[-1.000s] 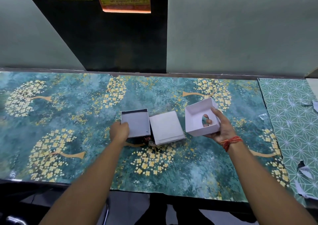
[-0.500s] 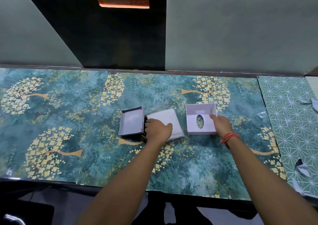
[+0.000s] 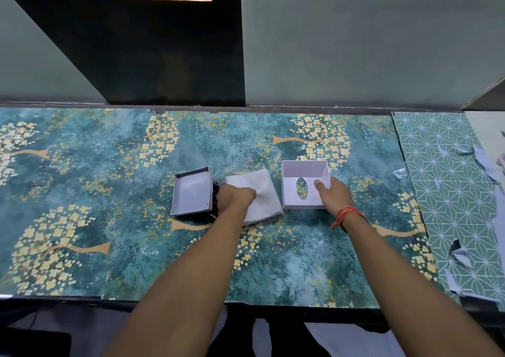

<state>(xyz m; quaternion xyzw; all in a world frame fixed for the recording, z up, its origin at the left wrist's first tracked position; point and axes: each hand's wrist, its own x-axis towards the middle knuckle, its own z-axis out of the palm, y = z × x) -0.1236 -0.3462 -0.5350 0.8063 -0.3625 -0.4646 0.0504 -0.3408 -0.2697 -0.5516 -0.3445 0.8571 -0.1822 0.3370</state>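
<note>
A white stack of tissues [image 3: 262, 192] lies at the middle of the table. My left hand [image 3: 236, 198] grips its near left part with curled fingers. Left of it a shallow white box tray [image 3: 191, 192] rests tilted on something dark. To the right sits a white box lid [image 3: 303, 184], open side up, with an oval hole in its floor. My right hand [image 3: 332, 194] holds the lid's near right wall, thumb inside. A red thread band circles that wrist.
The table [image 3: 109, 179] carries a teal sheet with yellow flowers. At the right lies a green patterned sheet [image 3: 448, 192] with torn paper scraps. A wall and a dark panel stand behind the table. The near table edge runs below my forearms.
My right hand set the lid down on the table, open side up. My left hand left the tray, moved right onto the tissue stack and now grips it.
</note>
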